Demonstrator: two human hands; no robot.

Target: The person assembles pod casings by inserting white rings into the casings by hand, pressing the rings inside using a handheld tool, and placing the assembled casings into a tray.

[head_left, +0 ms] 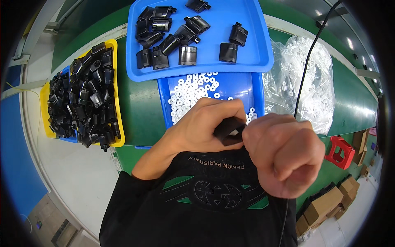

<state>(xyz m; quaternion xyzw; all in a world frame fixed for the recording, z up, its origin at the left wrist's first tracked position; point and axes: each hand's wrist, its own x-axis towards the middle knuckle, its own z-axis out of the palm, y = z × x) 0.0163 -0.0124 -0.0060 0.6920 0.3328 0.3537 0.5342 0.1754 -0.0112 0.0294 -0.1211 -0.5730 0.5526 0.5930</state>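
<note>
My left hand (pixel 205 123) is wrapped round a black plastic housing (pixel 225 128), held in front of my chest with its open end showing. Close against that end is my right hand (pixel 284 154), curled into a fist; whatever it grips is hidden by the fingers. Just beyond both hands, a blue tray (pixel 163 96) holds many small white rings (pixel 191 92). A second blue tray (pixel 201 74) overlaps its far edge, with several black housings (pixel 188 55) lying loose in it.
On the left, a yellow tray (pixel 118 82) is heaped with black parts (pixel 86 96). A clear bag of white rings (pixel 310 82) lies at the right, crossed by a black cable (pixel 309 51). Beyond are a red stool (pixel 341 152) and cardboard boxes (pixel 325 206).
</note>
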